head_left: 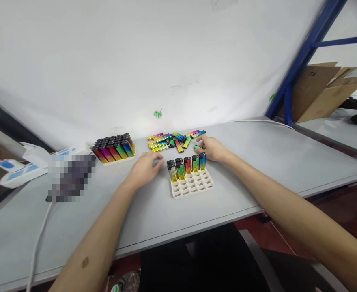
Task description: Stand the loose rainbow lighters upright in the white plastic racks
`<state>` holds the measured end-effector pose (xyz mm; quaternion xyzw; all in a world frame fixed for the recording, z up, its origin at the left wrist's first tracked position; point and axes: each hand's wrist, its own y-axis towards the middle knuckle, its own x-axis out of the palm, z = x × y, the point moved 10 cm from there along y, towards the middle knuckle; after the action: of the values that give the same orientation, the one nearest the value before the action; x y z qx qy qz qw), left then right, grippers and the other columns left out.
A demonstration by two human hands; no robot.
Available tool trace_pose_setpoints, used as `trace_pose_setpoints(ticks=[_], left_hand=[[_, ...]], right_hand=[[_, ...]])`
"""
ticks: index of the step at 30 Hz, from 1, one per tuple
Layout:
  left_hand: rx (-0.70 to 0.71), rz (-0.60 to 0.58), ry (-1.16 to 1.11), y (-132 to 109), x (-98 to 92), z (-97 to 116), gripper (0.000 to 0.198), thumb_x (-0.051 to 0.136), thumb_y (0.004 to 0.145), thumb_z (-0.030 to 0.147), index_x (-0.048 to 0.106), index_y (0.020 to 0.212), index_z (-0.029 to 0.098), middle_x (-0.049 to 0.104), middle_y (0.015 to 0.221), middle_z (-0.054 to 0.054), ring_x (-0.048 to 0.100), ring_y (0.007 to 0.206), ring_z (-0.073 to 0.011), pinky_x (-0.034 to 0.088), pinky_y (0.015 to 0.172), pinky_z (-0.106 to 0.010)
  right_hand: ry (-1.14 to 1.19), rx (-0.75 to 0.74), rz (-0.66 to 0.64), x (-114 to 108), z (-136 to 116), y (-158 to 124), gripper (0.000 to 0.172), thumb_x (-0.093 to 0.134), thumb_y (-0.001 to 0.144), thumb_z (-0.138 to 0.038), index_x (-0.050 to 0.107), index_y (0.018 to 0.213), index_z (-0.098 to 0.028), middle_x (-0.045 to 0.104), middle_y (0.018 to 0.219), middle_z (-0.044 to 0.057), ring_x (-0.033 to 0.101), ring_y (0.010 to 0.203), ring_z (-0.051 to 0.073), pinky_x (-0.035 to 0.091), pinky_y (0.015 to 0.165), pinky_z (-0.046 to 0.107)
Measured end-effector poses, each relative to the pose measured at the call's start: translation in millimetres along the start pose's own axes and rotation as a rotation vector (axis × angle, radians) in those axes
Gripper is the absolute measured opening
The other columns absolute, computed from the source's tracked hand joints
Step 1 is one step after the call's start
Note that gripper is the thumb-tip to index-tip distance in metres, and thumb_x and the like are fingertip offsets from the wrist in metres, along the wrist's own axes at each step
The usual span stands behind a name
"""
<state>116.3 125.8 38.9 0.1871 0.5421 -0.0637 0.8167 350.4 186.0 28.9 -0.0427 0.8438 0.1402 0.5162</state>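
Observation:
A white slotted tray (193,187) sits mid-table with several colourful lighters (187,165) standing in its far rows. My left hand (146,167) rests on the table just left of the tray, fingers loosely curled, nothing visible in it. My right hand (211,148) lies behind the tray at the edge of a loose pile of lighters (172,140), with its fingers closed on one green lighter (198,147).
A second tray, full of lighters (114,149), stands at the back left. White boxes (29,164) and a cable (40,239) lie at the left. Cardboard boxes (324,89) and a blue shelf frame (300,61) stand at the right. The table's front edge (181,235) is close to me.

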Motion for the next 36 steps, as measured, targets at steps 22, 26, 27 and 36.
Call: trace_pose_setpoints(ticks=[22, 26, 27, 36], left_hand=[[0.010, 0.013, 0.019, 1, -1.8, -1, 0.033, 0.046, 0.091, 0.037, 0.069, 0.108, 0.022, 0.073, 0.116, -0.009, 0.061, 0.115, -0.0290, 0.048, 0.101, -0.045], [0.013, 0.011, 0.021, 1, -1.6, -1, 0.032, 0.046, 0.091, 0.035, 0.069, 0.108, 0.021, 0.073, 0.115, -0.010, 0.061, 0.115, -0.0294, 0.048, 0.101, -0.045], [0.012, 0.011, 0.022, 1, -1.7, -1, 0.032, 0.046, 0.091, 0.035, 0.069, 0.108, 0.020, 0.072, 0.115, -0.010, 0.061, 0.115, -0.0296, 0.048, 0.101, -0.046], [-0.005, 0.001, 0.028, 1, -2.5, 0, 0.033, 0.045, 0.091, 0.036, 0.069, 0.109, 0.020, 0.072, 0.115, -0.010, 0.061, 0.115, -0.0296, 0.048, 0.101, -0.044]], right_hand=[[1.383, 0.336, 0.068, 1, 10, -17, 0.044, 0.038, 0.094, -0.048, 0.033, 0.058, -0.023, 0.024, 0.042, -0.007, 0.014, 0.037, 0.007, 0.010, 0.037, 0.021], [1.415, 0.327, 0.068, 1, 9, -17, 0.041, 0.038, 0.093, -0.045, 0.034, 0.059, -0.023, 0.023, 0.043, -0.008, 0.013, 0.037, 0.007, 0.010, 0.037, 0.021], [1.414, 0.328, 0.072, 2, 9, -17, 0.041, 0.038, 0.093, -0.044, 0.034, 0.059, -0.023, 0.023, 0.044, -0.008, 0.013, 0.037, 0.007, 0.010, 0.037, 0.021], [1.400, 0.363, 0.091, 4, 14, -19, 0.051, 0.040, 0.094, -0.061, 0.036, 0.061, -0.023, 0.026, 0.044, -0.008, 0.017, 0.037, 0.007, 0.011, 0.036, 0.021]])
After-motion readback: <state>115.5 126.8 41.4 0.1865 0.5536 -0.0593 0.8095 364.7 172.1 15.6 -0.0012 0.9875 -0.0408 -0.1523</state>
